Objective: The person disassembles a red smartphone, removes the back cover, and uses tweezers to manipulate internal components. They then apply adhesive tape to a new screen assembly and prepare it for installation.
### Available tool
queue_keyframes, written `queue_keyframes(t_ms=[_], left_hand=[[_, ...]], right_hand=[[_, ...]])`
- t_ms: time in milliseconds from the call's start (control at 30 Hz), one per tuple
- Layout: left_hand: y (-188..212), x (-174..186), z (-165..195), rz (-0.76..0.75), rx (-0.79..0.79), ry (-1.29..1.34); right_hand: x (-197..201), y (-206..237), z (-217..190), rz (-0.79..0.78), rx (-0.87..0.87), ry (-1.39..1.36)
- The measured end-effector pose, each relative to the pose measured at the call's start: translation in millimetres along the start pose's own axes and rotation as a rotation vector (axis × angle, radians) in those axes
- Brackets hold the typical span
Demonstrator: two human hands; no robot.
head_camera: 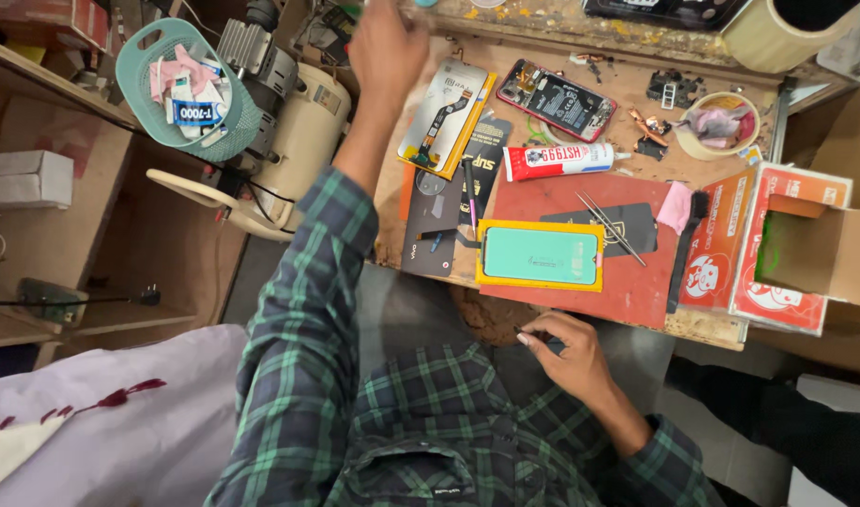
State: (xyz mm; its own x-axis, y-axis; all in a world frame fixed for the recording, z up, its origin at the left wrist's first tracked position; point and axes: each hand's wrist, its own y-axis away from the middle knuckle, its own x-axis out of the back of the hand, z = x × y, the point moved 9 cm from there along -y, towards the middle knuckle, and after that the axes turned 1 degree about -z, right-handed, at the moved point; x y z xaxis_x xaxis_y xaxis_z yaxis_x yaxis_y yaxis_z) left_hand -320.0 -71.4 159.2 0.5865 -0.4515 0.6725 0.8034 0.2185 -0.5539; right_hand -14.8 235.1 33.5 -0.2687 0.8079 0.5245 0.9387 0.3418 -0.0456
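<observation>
The right hand is held just below the near edge of the surface, its fingers curled and its fingertips pinched together on something small and dark that cannot be made out. The left hand is stretched up to the far edge of the surface, and its fingers are cut off by the top of the view, so whether they are spread or closed cannot be told.

Between the hands, near the front edge, a phone screen with a green face and yellow border is laid flat on a red mat. Tweezers are seen just beside its upper right corner, and a pink-topped brush lies at the mat's right edge. Further back, a white-and-red glue tube is laid across the surface, with an opened phone behind it and a boxed replacement display to the left.

The work is judged to be a phone screen repair, at a fetching step. A careful fit of the screen would be called for afterwards.
</observation>
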Motion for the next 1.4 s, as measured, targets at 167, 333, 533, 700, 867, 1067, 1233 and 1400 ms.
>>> queue_keyframes(t_ms=[167,333,533,700,867,1067,1233,1400], left_hand=[[75.8,-44.0,-0.6,-0.450,0.085,-0.140],[97.9,-58.5,-10.1,-0.450,0.113,-0.205],[96.4,-59.5,-20.4,-0.442,0.190,-0.146],[100.7,-53.5,-30.7,-0.470,0.271,0.022],[98.9,-32.2,-39.6,-0.335,0.169,0.041],[104.7,-21.6,-53.1,-0.323,0.145,-0.197],[117.4,0.1,-45.6,-0.305,-0.011,-0.168],[178.0,31.9,-23.9,-0.617,-0.167,0.059]], right_hand=[[-8.4,0.6,2.0,-0.040,-0.001,0.001],[-11.0,2.1,0.3,-0.051,-0.009,0.000],[-11.9,2.8,-4.9,-0.045,-0.006,0.009],[-15.0,4.1,-8.5,-0.051,0.010,0.014],[-16.2,5.4,-13.1,-0.045,0.044,0.016],[-19.6,5.6,-15.2,-0.050,0.039,0.029],[-21.4,5.8,-16.7,-0.057,0.014,0.039],[-21.2,8.8,-26.6,-0.053,0.076,0.056]])
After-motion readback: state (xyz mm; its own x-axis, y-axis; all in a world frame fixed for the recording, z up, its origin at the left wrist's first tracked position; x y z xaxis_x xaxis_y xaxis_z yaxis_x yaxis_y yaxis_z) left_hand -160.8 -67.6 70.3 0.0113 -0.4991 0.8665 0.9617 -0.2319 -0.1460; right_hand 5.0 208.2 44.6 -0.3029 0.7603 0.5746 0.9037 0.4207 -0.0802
